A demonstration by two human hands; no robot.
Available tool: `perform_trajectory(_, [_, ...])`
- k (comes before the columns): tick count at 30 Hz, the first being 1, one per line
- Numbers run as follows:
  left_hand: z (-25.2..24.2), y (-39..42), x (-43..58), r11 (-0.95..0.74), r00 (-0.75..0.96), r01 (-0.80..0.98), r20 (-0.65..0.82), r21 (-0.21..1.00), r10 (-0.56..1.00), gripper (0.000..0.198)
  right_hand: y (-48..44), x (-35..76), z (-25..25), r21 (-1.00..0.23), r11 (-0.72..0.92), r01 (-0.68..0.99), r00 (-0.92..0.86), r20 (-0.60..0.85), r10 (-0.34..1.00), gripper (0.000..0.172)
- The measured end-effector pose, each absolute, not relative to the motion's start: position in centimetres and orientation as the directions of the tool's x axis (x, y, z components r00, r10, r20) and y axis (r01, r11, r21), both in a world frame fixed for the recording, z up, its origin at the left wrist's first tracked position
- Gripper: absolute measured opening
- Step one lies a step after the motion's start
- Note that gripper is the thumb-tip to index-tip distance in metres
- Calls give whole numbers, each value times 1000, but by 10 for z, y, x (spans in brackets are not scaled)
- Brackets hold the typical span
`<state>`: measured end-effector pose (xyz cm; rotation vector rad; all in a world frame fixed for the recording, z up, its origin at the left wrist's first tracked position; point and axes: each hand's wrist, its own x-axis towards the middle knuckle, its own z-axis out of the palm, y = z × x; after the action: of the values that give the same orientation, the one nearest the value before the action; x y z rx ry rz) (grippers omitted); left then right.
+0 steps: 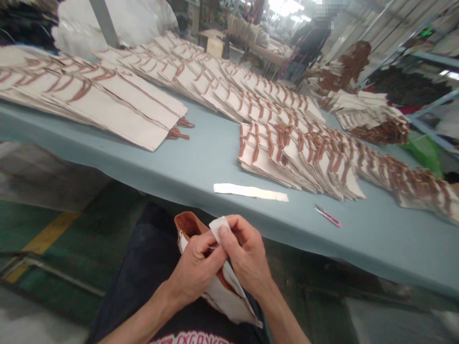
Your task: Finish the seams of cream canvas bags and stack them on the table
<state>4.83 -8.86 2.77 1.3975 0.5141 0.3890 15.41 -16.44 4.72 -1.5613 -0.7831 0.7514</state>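
A small white piece [217,226] is pinched between the thumb and fingers of my right hand [247,251]. Close against it, my left hand [197,263] has its thumb and fingers pressed together; part of what they grip is hidden, but they meet at the cream and brown fabric piece [233,298]. That fabric lies across my lap, its brown end [188,223] folded open beyond my left fingers. On the table ahead lie a white strip [251,192] and, further right, small pink-handled snips [328,216].
The blue-covered table [201,162] has its front edge just beyond my hands. Overlapping cream and brown fabric stacks [118,105] lie at left, with more rows [294,157] at centre and right. A person [304,48] stands in the background.
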Motion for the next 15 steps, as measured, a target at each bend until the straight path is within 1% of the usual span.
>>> perform_trajectory(3, [24, -86, 44, 173, 736, 106, -194, 979, 648, 28, -160, 156, 37, -998, -63, 0, 633, -49, 772, 27])
perform_trajectory(6, [14, -79, 38, 120, 636, 168, -200, 979, 745, 39, -158, 158, 18, -995, -63, -83, 658, -103, 746, 37])
perform_trajectory(10, [-4, -73, 30, 121, 611, 225, -237, 967, 756, 50, -161, 147, -14, -961, -154, -228, 577, -261, 774, 48])
perform_trajectory(15, [-13, -71, 16, 103, 606, 262, -247, 960, 757, 56, -168, 130, -35, -931, -225, -287, 521, -349, 779, 51])
